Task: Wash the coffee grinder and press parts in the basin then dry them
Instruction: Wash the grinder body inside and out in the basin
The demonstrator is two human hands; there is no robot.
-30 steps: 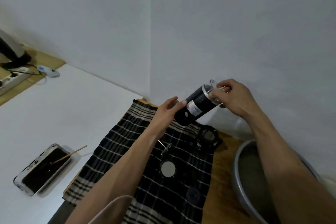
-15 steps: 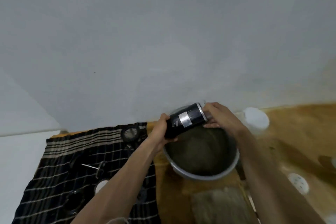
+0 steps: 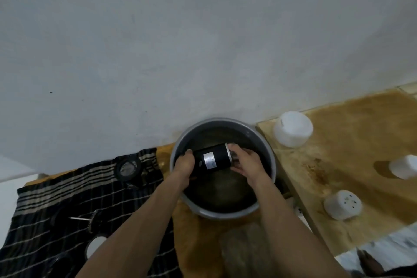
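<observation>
A black cylindrical grinder body [image 3: 214, 159] with a silver label and a metal rim lies on its side inside the round grey basin [image 3: 269, 153]. My left hand [image 3: 184, 163] grips its left end and my right hand [image 3: 244, 161] grips its right, metal-rimmed end. The basin holds dark water. To the left, a dark plaid cloth [image 3: 56, 201] carries other parts: a round black ring piece [image 3: 128, 169], a thin metal rod [image 3: 81, 218] and a round filter disc [image 3: 96, 245].
The basin stands against a white wall on a wooden surface [image 3: 352, 133]. Three white plastic containers [image 3: 293, 128] [image 3: 404, 166] [image 3: 343, 204] stand on the wood at the right. A grey cloth [image 3: 246, 250] lies in front of the basin.
My view swung right from the cloth to the basin. Both hands carried the grinder body from above the cloth over the basin and lowered it inside.
</observation>
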